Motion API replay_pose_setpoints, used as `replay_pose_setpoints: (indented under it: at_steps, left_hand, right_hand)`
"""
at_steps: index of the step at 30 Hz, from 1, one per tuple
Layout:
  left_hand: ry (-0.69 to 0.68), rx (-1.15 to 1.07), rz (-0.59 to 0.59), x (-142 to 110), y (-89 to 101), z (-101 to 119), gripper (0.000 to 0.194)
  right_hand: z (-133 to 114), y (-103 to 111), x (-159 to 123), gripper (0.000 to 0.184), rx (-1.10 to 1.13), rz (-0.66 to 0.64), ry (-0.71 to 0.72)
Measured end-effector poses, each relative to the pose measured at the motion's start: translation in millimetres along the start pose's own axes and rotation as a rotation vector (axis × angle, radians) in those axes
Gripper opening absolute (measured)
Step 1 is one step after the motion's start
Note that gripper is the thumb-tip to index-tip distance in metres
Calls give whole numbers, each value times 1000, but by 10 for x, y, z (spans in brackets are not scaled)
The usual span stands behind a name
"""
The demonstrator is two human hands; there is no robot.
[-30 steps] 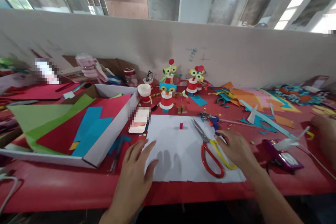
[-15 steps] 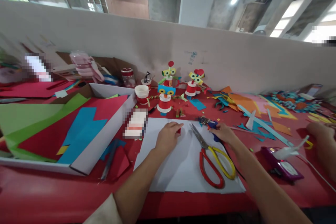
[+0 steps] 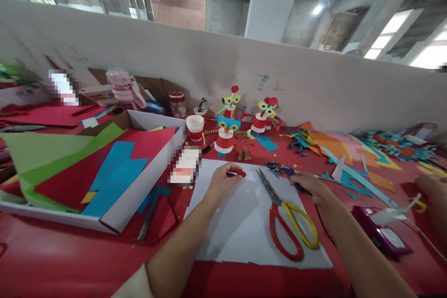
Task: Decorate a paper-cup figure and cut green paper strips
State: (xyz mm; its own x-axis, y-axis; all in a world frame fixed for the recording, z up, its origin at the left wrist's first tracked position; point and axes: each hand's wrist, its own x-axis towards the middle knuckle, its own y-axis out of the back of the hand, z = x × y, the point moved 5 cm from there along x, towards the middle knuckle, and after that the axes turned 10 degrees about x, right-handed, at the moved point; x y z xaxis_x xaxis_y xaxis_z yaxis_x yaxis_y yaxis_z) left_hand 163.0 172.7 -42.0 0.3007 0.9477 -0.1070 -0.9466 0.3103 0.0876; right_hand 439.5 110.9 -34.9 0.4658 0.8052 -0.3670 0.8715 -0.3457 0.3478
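My left hand [image 3: 225,180] is over the white paper [image 3: 240,223], thumb and fingertips pinched on a small red paper piece [image 3: 241,173] that looks curled. On the paper's right side, my right hand [image 3: 310,184] has its fingers closed at the blue glue gun [image 3: 287,170], whose black cord trails down past the wrist. The hand hides part of its handle. Between my hands lie large scissors [image 3: 275,200] with one red and one yellow handle loop, blades slightly apart and pointing away; neither hand touches them.
At left stands a white box [image 3: 115,216] of coloured paper. Behind the sheet are paper-cup robot figures [image 3: 224,139] and a white cup [image 3: 194,125]. Paper scraps [image 3: 328,142] spread at right, near a purple power strip [image 3: 382,233]. Another person's hand [image 3: 433,195] is at the right edge.
The camera view has shifted slightly, moving the scene right and a little down. More of the red piece shows at my left fingertips. My right hand stays by the glue gun.
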Motion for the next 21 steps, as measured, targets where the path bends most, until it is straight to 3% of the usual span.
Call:
replay_pose_setpoints:
  at_steps: [7,12,16,21]
  left_hand:
    - [184,-514,-63,1,79,26,21]
    - [229,-713,-66,1,72,44,20]
    - [242,-787,-57,14,80,42,23]
    - [267,-805,-35,44,108,-4,24]
  right_hand:
    - [-150,-78,-201,27,368,-26,-107]
    - [-341,-273,-386,14,560,-150,-110]
    - [-433,-417,-575,14,599,-224,-19]
    - [-583,-553,-842,38,485,-334,303]
